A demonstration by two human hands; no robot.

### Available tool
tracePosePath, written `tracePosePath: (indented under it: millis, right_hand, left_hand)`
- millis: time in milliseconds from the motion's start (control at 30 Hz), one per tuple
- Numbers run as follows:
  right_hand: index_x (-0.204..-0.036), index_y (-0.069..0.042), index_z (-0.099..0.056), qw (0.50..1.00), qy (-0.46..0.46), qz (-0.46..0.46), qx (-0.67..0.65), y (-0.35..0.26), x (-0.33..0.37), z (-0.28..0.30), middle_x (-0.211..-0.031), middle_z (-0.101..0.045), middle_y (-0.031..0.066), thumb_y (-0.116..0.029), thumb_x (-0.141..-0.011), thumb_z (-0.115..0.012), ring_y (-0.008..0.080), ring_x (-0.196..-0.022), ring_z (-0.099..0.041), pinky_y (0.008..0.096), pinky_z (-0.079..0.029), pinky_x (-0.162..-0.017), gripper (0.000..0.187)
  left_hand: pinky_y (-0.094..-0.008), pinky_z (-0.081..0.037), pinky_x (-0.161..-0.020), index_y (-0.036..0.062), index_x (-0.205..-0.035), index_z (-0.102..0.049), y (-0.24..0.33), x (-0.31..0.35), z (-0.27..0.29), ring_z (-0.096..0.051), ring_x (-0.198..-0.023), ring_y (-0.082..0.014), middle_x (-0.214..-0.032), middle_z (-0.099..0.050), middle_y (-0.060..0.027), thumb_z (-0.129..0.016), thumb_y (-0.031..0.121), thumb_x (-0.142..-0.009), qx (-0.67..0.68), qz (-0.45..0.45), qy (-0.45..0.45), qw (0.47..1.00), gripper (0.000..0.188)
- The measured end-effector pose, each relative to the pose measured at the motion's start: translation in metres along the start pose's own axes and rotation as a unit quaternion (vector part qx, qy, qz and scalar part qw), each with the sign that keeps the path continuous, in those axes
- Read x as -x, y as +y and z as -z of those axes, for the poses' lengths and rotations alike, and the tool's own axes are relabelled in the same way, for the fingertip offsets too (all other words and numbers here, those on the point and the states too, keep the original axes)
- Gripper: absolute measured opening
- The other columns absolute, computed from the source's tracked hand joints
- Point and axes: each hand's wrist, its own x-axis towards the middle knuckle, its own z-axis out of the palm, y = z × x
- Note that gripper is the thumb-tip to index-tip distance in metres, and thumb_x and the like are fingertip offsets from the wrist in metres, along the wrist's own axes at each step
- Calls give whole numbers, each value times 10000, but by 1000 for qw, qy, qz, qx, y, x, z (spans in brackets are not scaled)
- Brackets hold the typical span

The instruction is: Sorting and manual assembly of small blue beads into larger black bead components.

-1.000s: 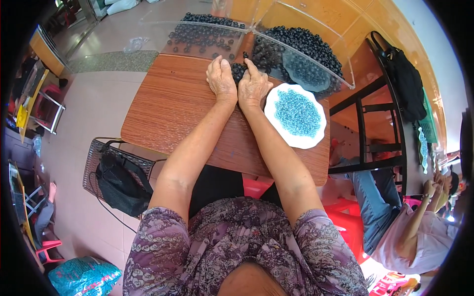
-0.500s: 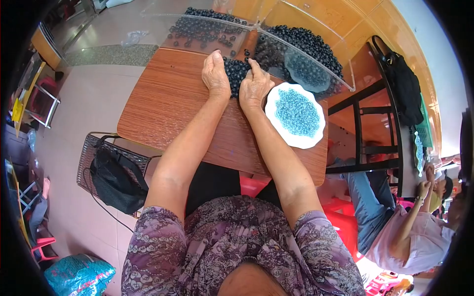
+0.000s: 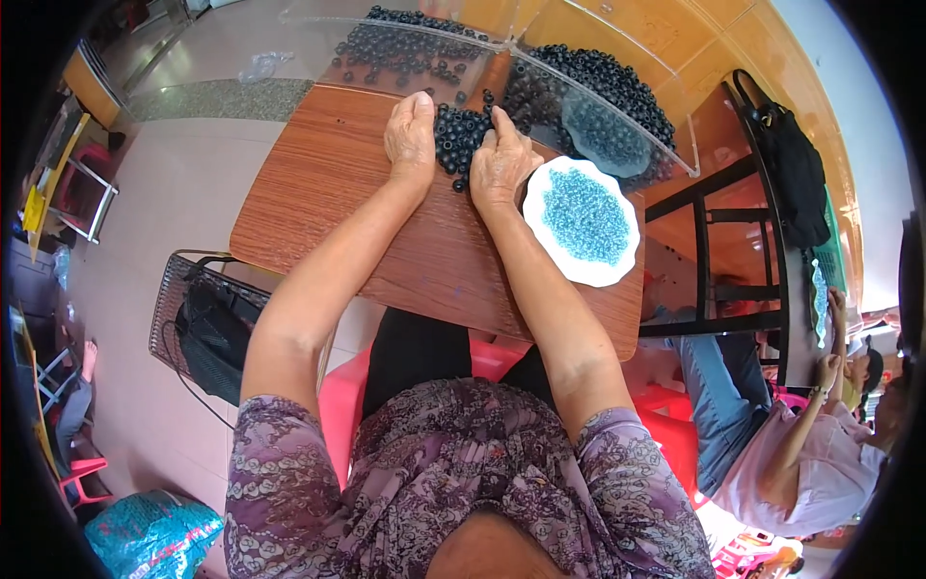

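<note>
A small pile of black round beads [image 3: 460, 135] lies on the wooden table [image 3: 318, 183] between my two hands. My left hand [image 3: 411, 140] stands on edge along the pile's left side, open, with its thumb upward. Along the right side my right hand [image 3: 502, 166] is also open, thumb stretched toward the far end. The lower fingers of both hands are partly hidden. Just beyond, a clear plastic box [image 3: 603, 118] holds many more black beads [image 3: 579, 72] in two compartments. Close by my right wrist sits a white scalloped dish [image 3: 600, 276] of small pale blue beads [image 3: 585, 217].
Left of the table stands a dark wire basket [image 3: 166, 323] with a black bag [image 3: 207, 333] in it. A black-framed table [image 3: 709, 193] is on the right, with a person [image 3: 772, 454] seated beside it. A blue-green sack [image 3: 154, 536] lies at lower left.
My left hand and forearm have shifted left, widening the gap between the hands. The bead pile looks more spread, with a few beads now at its near end.
</note>
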Motion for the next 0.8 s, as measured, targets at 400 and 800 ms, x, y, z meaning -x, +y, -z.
tracePosePath:
  millis: [400,800]
  right_hand:
    - [-998,-54,-642,997,34,57,-40,0,2,5,-1077,-620,137,4,-777,-532,285,-998,-516,396,-387,-887,254]
    - [-898,52,-626,973,-59,218,43,-17,-27,-3,-1050,-586,240,8,-681,-567,373,-925,-524,416,-425,-835,229]
  left_hand:
    - [-577,-171,-996,38,-1393,-178,34,38,51,-143,-1298,-478,-1401,-148,-317,-794,385,-499,-311,-210,-299,877,1140]
    - [-575,-170,-996,26,-1389,-170,37,46,45,-148,-1295,-483,-1407,-139,-314,-843,385,-503,-364,-207,-283,863,1169]
